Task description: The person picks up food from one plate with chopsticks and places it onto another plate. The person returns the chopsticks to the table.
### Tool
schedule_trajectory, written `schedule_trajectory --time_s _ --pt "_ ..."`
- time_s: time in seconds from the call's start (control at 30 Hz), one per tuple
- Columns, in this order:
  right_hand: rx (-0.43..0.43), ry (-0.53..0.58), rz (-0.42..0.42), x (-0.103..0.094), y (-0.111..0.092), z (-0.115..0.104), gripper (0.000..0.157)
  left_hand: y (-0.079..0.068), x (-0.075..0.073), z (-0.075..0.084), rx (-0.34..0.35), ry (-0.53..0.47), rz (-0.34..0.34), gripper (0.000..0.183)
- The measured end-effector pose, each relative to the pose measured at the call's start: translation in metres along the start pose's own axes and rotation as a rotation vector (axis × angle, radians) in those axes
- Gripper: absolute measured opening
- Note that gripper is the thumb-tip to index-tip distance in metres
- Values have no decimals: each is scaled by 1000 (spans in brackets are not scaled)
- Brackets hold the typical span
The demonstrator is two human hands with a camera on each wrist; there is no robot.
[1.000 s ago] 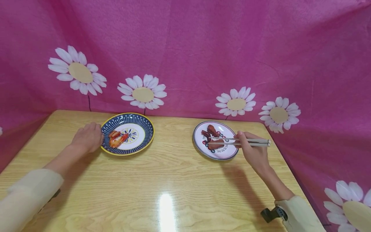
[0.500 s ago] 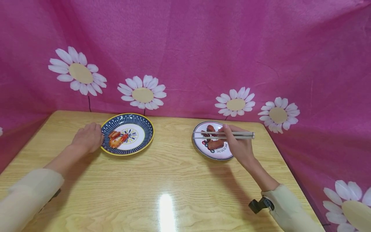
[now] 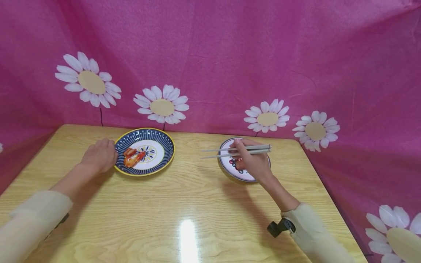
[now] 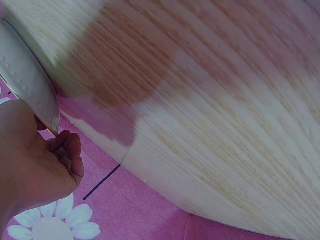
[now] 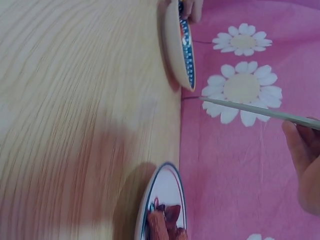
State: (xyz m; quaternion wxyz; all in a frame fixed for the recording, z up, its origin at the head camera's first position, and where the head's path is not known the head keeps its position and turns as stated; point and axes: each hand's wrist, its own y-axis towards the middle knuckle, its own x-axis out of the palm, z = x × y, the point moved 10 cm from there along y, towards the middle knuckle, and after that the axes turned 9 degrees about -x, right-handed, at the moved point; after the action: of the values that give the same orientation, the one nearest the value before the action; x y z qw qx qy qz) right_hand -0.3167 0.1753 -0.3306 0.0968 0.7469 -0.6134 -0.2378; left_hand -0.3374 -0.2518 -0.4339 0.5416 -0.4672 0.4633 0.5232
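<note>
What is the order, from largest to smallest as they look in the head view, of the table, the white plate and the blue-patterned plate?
1. Table
2. Blue-patterned plate
3. White plate, partly hidden by the right hand

With twelve o'clock straight in front of the person, I see the left arm (image 3: 74, 180) reaching out, slanting toward one or two, so the left hand (image 3: 100, 155) is at about eleven, its back facing up and its fingers (image 4: 70, 150) curled in. The right arm (image 3: 281, 193) slants inward, pointing toward ten or eleven, and the right hand (image 3: 254, 159) is up in the air at about one, with its thumb (image 3: 241, 147) and fingers close together in a pinch.
</note>
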Motion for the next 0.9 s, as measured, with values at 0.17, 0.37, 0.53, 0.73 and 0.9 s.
schedule_trajectory --time_s 0.17,0.37,0.53,0.73,0.9 --pt "-63 -42 -32 17 8 -5 36 0 0 -1 -4 -9 7 32" --pt "-133 -32 -55 38 14 -14 32 0 2 -2 -10 -3 -7 34" --pt "-110 -6 -62 50 17 -15 32 1 2 -2 -4 -4 -1 34" --pt "-80 4 -87 64 21 -21 29 2 2 -2 3 -5 -2 34" --pt "-50 19 -117 73 22 -33 23 1 0 0 5 -4 0 34"
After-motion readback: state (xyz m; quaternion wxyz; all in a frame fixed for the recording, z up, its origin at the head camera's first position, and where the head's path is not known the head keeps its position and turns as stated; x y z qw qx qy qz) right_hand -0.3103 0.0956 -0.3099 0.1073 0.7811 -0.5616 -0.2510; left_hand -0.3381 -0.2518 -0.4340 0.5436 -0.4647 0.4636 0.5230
